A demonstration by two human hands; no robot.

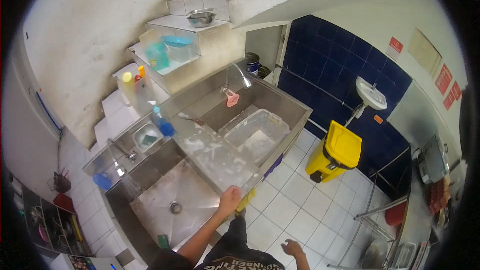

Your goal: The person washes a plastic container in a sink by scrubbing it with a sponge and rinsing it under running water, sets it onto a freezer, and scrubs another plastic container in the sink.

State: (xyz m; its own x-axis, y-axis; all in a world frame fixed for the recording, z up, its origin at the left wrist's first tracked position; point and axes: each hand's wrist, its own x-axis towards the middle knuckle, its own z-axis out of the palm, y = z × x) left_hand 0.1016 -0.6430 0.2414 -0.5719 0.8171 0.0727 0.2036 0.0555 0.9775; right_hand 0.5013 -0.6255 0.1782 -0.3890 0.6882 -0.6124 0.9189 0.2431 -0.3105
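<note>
My left hand [230, 199] is closed at the front rim of the steel sink counter [220, 162]. Right beside it, a yellow-green cloth [245, 200] hangs over the edge; whether my fingers grip it is hidden. Low over the floor, my right hand [291, 247] hangs with loose, parted fingers and holds nothing. Water sprays from the left faucet [120, 170] into the left basin [170, 190], where a green scrub pad [163, 241] lies at the near edge. A clear plastic tub [260, 132] sits in the right basin. Suds and a knife [191, 119] lie on the counter between the basins.
Behind the sink stand a blue soap bottle [163, 122] and a small metal tray [148, 136] with a sponge. A pink cloth [231, 98] hangs at the right faucet [246, 81]. A yellow pedal bin [336, 150] stands on the tiles. Steps hold metal bowls [201, 18].
</note>
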